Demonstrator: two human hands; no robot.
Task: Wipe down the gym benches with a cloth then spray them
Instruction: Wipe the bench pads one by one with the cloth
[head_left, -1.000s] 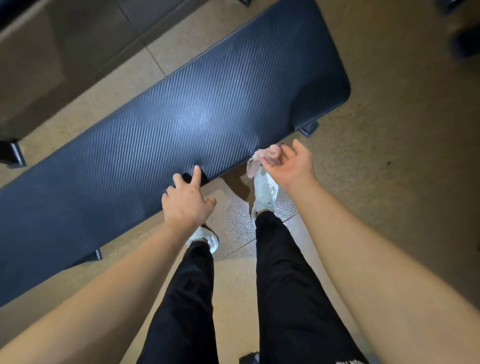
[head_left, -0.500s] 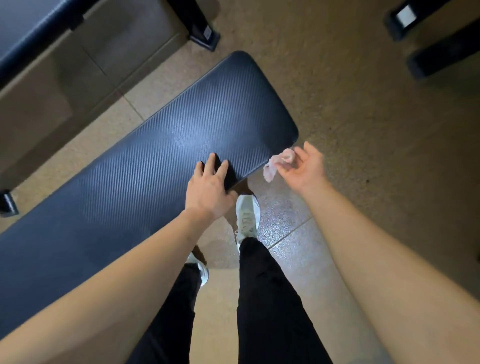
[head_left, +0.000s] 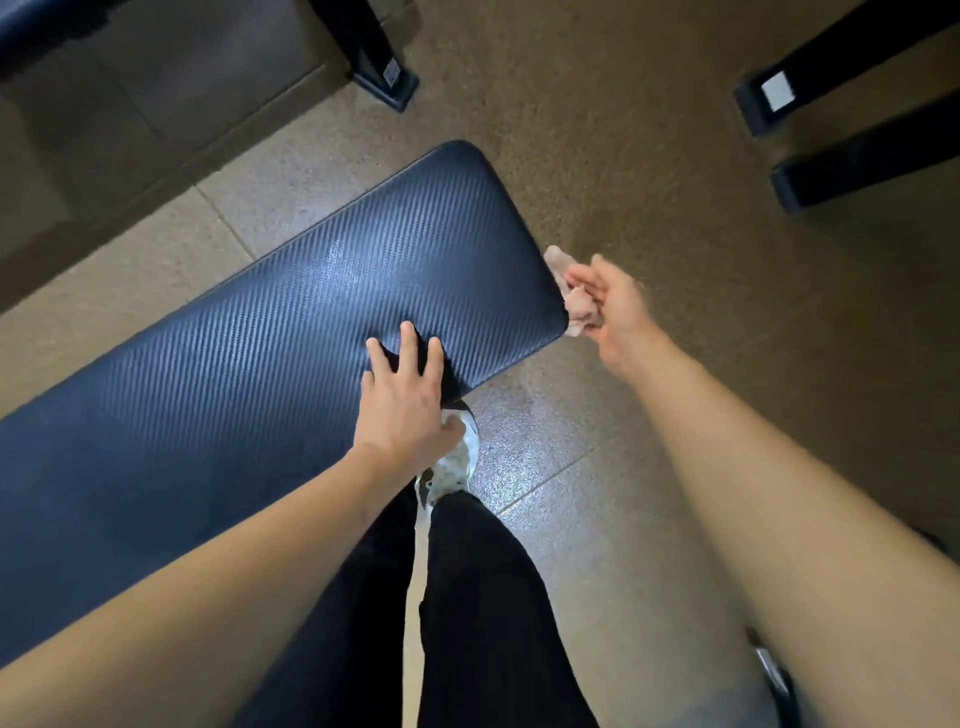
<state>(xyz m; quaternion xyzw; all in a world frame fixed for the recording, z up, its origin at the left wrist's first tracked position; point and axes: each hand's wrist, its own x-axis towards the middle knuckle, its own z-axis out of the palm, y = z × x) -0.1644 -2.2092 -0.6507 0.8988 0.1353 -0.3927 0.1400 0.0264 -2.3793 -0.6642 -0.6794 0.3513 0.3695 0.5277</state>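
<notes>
A long dark blue padded bench (head_left: 249, 364) with a ribbed texture runs from the lower left to the upper middle. My left hand (head_left: 405, 400) rests on its near edge close to the right end, fingers spread and straight on the pad. My right hand (head_left: 615, 306) grips a crumpled pale pink cloth (head_left: 574, 296) just off the bench's right end, with the cloth touching or nearly touching that end. No spray bottle is in view.
My black-trousered legs and a white shoe (head_left: 452, 462) stand at the bench's near edge. A black equipment foot (head_left: 382, 67) stands beyond the bench, and two more black feet (head_left: 831, 150) lie at the upper right. Tan floor surrounds everything.
I have moved along the bench toward its right end. My left hand slid along the near edge, and my right hand carried the cloth from the near side round to the bench's end.
</notes>
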